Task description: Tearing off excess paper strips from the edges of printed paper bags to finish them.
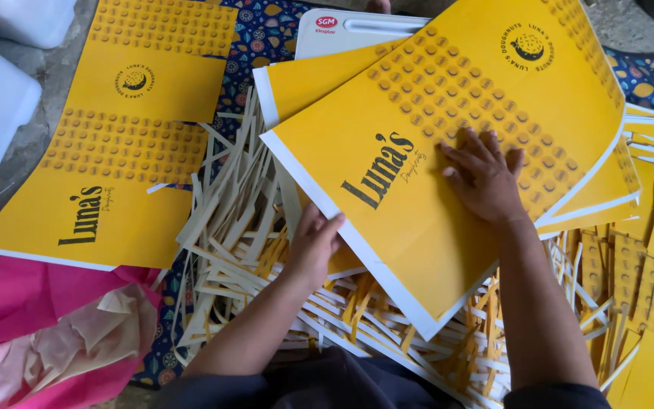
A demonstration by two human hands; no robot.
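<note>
Two hands work one large yellow printed card sheet with a white border point(448, 151), which lies tilted across the middle of the view, its lower corner pointing to six o'clock, on top of more yellow sheets point(304, 83); it looks light, thin and bendy, its right edge already curling, so I judge it best taken at an edge or pressed flat rather than pinched mid-sheet; the right hand point(484, 176) lies palm down on it, fingers spread, gripping nothing; the left hand point(313, 244) curls around its lower-left edge, thumb on top, fingers hidden beneath; a heap of white and yellow paper strips point(251, 227) lies underneath; at nine o'clock sits another yellow printed sheet point(115, 151), at seven o'clock crumpled pink paper point(32, 333).
</note>
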